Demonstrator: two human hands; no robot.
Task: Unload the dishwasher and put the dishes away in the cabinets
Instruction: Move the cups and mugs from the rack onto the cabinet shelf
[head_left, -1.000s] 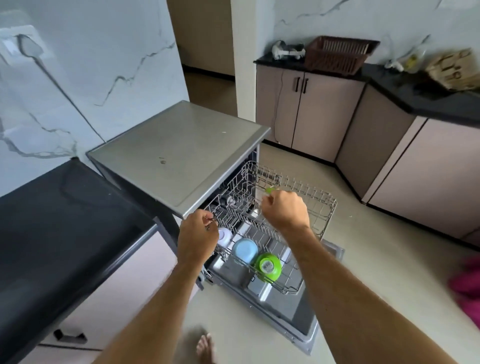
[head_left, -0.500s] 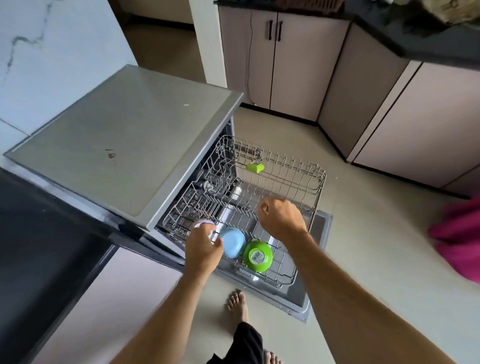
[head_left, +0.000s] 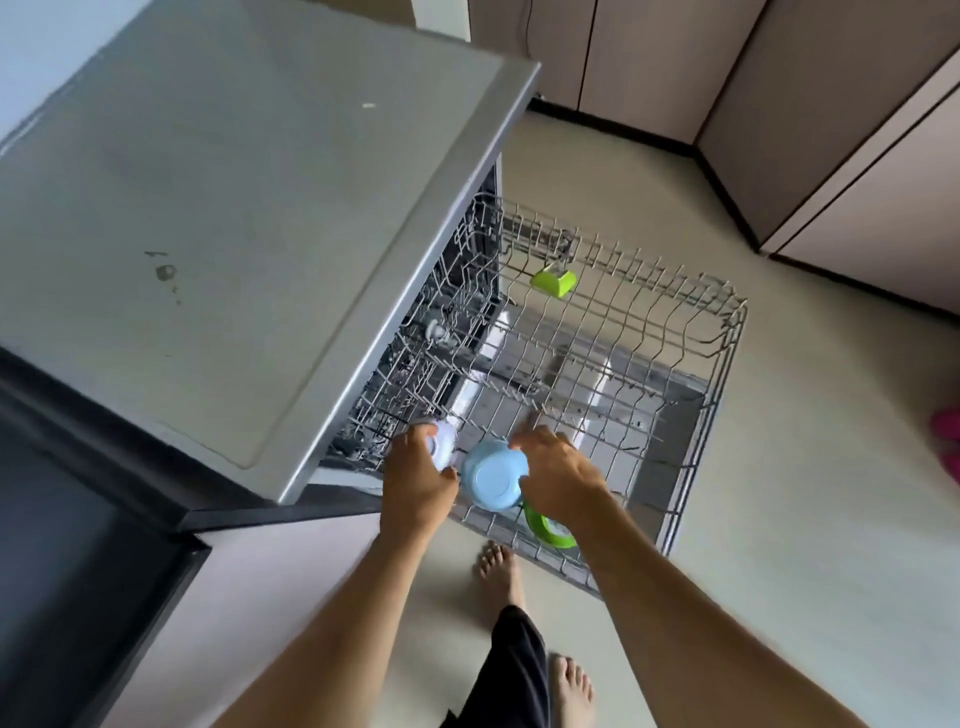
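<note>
Two bare forearms reach down into a pulled-out wire dishwasher rack (head_left: 691, 332). At its near edge a green bowl (head_left: 545, 527) lies partly hidden under the right wrist. Just beyond, the right hand (head_left: 558, 475) curls its fingers round an upturned blue bowl (head_left: 491, 475). Beside it, at the near left corner, the left hand (head_left: 415, 480) grips a white cup (head_left: 444, 444). A green clip (head_left: 555, 281) sits on the rack's far edge, by the grey dishwasher top (head_left: 234, 208)

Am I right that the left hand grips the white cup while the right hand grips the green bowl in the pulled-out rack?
Not quite: in the head view the right hand grips the blue bowl; the green bowl sits beneath its wrist. The left hand does grip the white cup.
</note>
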